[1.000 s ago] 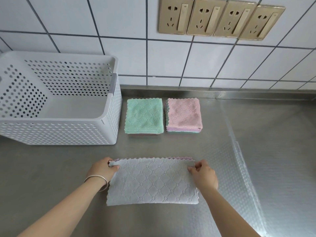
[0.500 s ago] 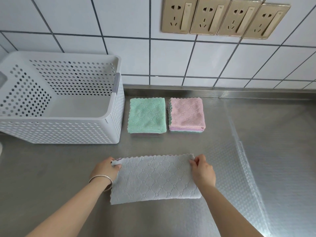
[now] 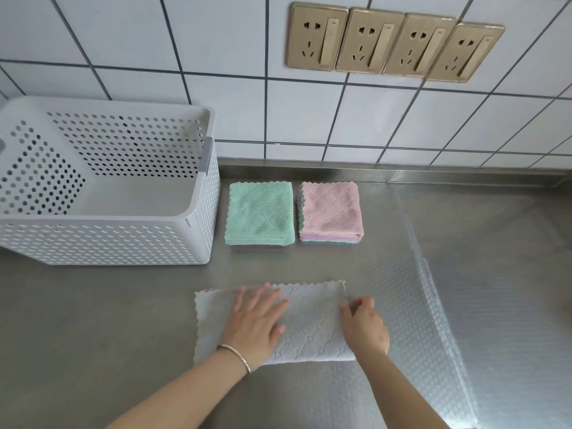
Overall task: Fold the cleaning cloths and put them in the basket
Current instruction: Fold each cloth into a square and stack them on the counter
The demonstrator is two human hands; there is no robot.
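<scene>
**Grey cloth pressed flat and pinched at one end**

The left hand (image 3: 258, 320) is laid flat on the grey cloth (image 3: 309, 323), its fingers straight and slightly spread, pointing away from the person; a thin metal bangle (image 3: 236, 356) is worn at the wrist. The right hand (image 3: 365, 326) is set at the cloth's right edge, where the fabric is pinched between curled fingertips and thumb. The cloth is spread on the steel bench (image 3: 93, 320) as a wide rectangle, folded double, with scalloped edges along its far side and its left end.

Further back on the bench, near the wall, two stacks of folded cloths are placed side by side without touching: one topped by a green cloth (image 3: 260, 212), the other by a pink cloth (image 3: 331, 210), with purple and green layers seen beneath the pink. Just left of the green stack, a white perforated basket (image 3: 108, 239) is stood on the bench; no cloth is seen inside it. On the white tiled wall (image 3: 216, 88) above, four gold sockets (image 3: 394, 44) are mounted in a row.
</scene>
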